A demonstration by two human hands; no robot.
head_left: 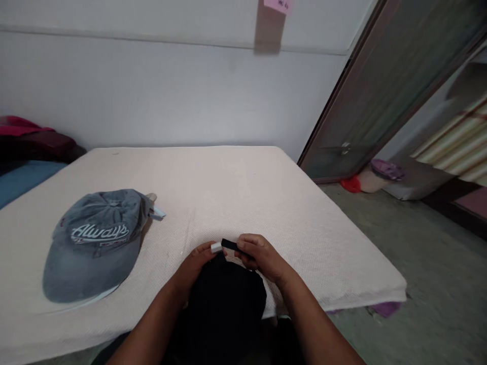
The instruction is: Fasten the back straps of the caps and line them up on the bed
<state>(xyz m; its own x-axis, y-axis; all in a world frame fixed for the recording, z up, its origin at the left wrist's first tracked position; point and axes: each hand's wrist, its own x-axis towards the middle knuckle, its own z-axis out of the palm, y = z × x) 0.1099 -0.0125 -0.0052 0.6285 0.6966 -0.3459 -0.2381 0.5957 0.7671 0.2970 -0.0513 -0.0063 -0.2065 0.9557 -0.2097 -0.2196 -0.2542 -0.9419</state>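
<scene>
A black cap [228,299] lies at the near edge of the bed, in front of my body. My left hand [198,261] is closed at the cap's upper left edge, its fingertips pinching a small white piece [216,247] that may be a tag or strap end. Between the thumb and fingers of my right hand [262,256] is a black strap [230,245], its free end pointing left and close to the white piece. Whether the two ends touch, I cannot tell. To the left rests a grey cap [97,243] with "Always" stitched in white, a pale tag at its back.
A pale textured cover spreads over the bed [228,187], which meets a white wall [171,91]. Folded cloths [34,144] are piled at the far left. On the right are a dark door panel [365,91], bags [380,175] on the floor and a striped curtain [456,144].
</scene>
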